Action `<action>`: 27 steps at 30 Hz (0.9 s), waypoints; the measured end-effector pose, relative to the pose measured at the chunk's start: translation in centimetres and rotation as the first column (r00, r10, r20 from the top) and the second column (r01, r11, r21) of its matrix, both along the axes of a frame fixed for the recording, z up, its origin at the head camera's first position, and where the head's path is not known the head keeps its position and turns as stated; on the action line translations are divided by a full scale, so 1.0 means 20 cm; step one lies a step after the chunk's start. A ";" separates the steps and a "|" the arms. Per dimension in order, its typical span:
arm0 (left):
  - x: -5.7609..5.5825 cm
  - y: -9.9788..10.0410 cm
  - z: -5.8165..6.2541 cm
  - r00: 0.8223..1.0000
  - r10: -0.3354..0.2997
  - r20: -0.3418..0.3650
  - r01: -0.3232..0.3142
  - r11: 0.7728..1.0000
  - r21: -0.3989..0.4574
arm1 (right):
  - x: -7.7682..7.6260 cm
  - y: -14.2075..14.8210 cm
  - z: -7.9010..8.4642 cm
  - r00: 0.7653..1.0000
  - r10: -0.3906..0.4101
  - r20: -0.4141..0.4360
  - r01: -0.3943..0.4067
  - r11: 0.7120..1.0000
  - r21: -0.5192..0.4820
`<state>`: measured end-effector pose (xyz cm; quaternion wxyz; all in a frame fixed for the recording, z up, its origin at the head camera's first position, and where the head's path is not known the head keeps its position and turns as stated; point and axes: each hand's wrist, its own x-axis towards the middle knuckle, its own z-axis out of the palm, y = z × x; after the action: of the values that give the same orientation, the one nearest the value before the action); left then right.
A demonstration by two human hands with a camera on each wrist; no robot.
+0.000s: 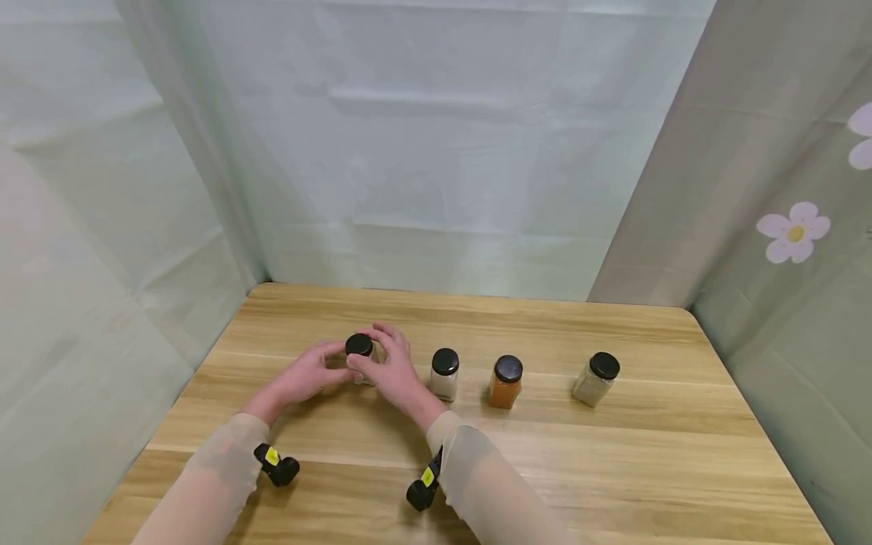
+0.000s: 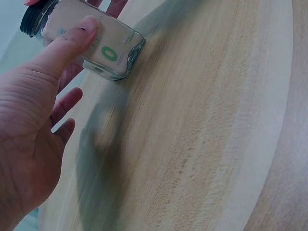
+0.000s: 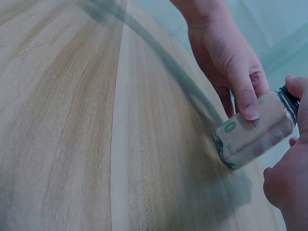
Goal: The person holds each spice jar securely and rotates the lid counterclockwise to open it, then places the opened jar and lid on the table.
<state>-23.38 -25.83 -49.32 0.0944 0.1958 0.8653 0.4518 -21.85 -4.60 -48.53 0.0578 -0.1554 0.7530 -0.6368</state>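
Jar, blk lid, at table's approx 10 o'clock in head view; base on or just above it, can't tell which; L hand at jar's 8 o'clock, fingers gripping glass body; R hand at approx 4, fingers holding it near lid; toward 3 o'clock, white jar, orange jar, then beige jar well apart; pale drape at 12.

Held glass jar: we make out one green mark, O or 0; finer print too small. Yellow stickers on black wrist cameras: we cannot read them.
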 end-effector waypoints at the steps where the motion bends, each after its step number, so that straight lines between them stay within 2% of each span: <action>1: 0.00 0.00 0.00 1.000 0.004 -0.005 -0.004 1.000 -0.006 | 0.00 0.00 0.00 1.000 -0.003 -0.002 0.003 1.000 0.003; 7: 0.00 0.00 0.00 0.999 0.015 -0.035 -0.016 1.000 -0.025 | 0.00 -0.02 0.01 0.999 -0.049 0.002 0.049 0.999 -0.003; 15: 0.00 0.00 0.01 1.000 0.008 -0.014 -0.008 1.000 -0.017 | -0.01 -0.02 0.04 0.997 -0.077 -0.002 0.077 0.997 -0.006; 27: 0.00 0.00 0.01 0.999 0.026 -0.025 -0.027 1.000 -0.012 | -0.01 -0.04 0.04 0.993 -0.117 -0.025 0.118 0.993 0.018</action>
<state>-23.33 -25.84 -49.08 0.0787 0.1893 0.8718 0.4449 -22.03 -5.43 -47.79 0.0127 -0.1178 0.7677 -0.6297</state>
